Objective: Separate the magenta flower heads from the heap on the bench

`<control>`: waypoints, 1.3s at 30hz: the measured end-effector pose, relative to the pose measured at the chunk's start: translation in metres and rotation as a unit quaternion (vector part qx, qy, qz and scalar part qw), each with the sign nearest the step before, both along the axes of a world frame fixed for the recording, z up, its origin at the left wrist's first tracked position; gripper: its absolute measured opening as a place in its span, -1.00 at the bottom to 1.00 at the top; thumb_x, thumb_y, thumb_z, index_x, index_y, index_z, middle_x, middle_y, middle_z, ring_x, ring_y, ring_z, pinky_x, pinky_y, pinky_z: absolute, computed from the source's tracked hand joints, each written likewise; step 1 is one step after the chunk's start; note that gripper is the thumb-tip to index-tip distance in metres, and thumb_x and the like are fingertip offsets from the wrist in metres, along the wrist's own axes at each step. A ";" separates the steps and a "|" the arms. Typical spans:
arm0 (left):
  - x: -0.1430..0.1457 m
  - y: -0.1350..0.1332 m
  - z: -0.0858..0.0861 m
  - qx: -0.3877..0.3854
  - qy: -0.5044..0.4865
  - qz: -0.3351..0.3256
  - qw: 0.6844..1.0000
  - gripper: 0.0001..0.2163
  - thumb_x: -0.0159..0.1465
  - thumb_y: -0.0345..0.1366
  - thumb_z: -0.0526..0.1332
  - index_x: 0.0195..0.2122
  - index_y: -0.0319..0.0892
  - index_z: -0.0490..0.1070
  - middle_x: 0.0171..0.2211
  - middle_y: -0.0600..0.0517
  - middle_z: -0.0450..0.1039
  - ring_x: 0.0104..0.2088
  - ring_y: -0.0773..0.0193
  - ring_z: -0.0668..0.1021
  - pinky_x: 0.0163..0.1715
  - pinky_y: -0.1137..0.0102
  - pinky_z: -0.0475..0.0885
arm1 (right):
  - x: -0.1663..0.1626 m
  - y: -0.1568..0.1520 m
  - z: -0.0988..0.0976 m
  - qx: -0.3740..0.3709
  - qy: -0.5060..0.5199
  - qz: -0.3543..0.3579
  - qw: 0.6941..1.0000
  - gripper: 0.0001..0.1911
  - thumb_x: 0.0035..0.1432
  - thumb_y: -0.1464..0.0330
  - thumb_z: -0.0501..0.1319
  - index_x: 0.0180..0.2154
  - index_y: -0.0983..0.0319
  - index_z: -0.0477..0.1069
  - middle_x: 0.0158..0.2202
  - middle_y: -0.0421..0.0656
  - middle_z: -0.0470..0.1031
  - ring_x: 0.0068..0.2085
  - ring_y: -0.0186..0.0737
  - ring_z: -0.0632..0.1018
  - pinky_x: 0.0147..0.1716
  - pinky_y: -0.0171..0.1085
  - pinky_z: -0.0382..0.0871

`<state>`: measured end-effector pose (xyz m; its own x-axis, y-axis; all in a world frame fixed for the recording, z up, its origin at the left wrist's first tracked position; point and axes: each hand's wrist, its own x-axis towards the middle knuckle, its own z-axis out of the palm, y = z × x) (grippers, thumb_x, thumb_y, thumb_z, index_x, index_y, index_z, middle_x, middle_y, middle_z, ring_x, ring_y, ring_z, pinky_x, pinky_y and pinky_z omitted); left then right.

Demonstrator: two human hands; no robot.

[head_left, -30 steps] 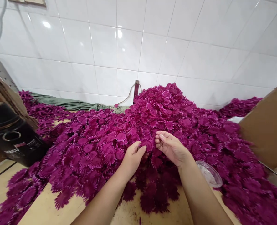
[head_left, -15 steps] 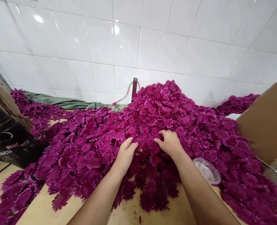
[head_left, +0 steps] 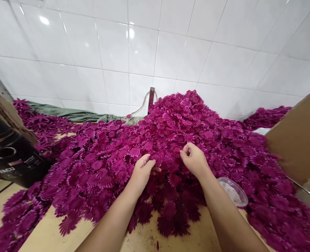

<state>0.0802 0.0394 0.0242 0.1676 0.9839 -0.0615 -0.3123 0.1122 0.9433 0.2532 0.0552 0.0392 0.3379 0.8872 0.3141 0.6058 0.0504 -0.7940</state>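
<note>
A big heap of magenta flower-shaped pieces with fringed petals fills the middle of the table. My left hand is closed over the front of the heap, its thumb and fingers pinching one flower piece by the edge. Just to the right, my right hand is curled in a pinch with thumb against forefinger. Whatever it may hold is too small to make out. The two hands are apart, a short gap between them, with flower pieces behind and below.
A clear plastic tub with whitish contents lies by my right forearm. On the left stands a black container; on the right, a cardboard box. Green cloth runs along the white tiled wall. Bare tabletop shows in front.
My right hand's fingers have closed from a loose, spread pose into a pinch, and the hand has shifted slightly right. The left hand keeps its grip in nearly the same place.
</note>
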 end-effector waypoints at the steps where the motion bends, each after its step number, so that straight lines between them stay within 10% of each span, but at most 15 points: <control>1: 0.000 0.000 0.000 -0.006 -0.001 -0.004 1.000 -0.87 -0.10 -0.26 0.17 -0.55 -0.20 0.28 -0.62 0.14 0.38 -0.61 0.41 0.44 -0.58 0.53 0.25 | -0.001 0.000 0.000 0.007 0.073 0.020 0.997 -0.83 -0.24 0.42 0.17 -0.62 0.18 0.13 -0.75 -0.38 0.09 -0.67 -0.40 0.15 -0.59 -0.35 -0.05; 14: 0.001 -0.002 0.000 -0.022 -0.021 -0.038 0.999 -0.77 -0.08 -0.15 0.23 -0.54 -0.22 0.31 -0.62 0.13 0.39 -0.62 0.40 0.44 -0.63 0.53 0.28 | -0.015 -0.007 0.000 -0.013 0.355 0.110 0.928 -0.61 -0.44 0.25 0.35 -0.53 0.25 0.25 -0.67 -0.35 0.27 -0.62 -0.47 0.25 -0.58 -0.40 0.11; 22: 0.004 -0.001 0.001 -0.017 0.001 -0.035 0.999 -0.80 -0.13 -0.37 0.16 -0.41 -0.20 0.36 -0.63 0.15 0.35 -0.61 0.42 0.43 -0.65 0.55 0.31 | -0.030 -0.011 -0.007 0.018 0.345 0.067 0.936 -0.59 -0.41 0.18 0.33 -0.56 0.22 0.18 -0.73 -0.41 0.17 -0.65 -0.49 0.16 -0.62 -0.40 0.01; 39: 0.001 0.001 -0.008 -0.059 -0.027 -0.090 0.994 -0.80 -0.01 -0.16 0.15 -0.58 -0.18 0.23 -0.74 0.22 0.10 -0.71 0.48 0.17 -0.69 0.52 0.06 | -0.044 -0.028 -0.002 -0.050 0.267 0.256 0.928 -0.69 -0.16 0.26 0.25 -0.32 0.20 0.25 -0.56 -0.34 0.23 -0.53 -0.43 0.23 -0.50 -0.39 0.13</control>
<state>0.0816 0.0404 0.0162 0.3460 0.9244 -0.1607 -0.3277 0.2795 0.9025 0.2088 0.0272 0.0368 -0.0512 0.9900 0.1313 0.0407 0.1334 -0.9902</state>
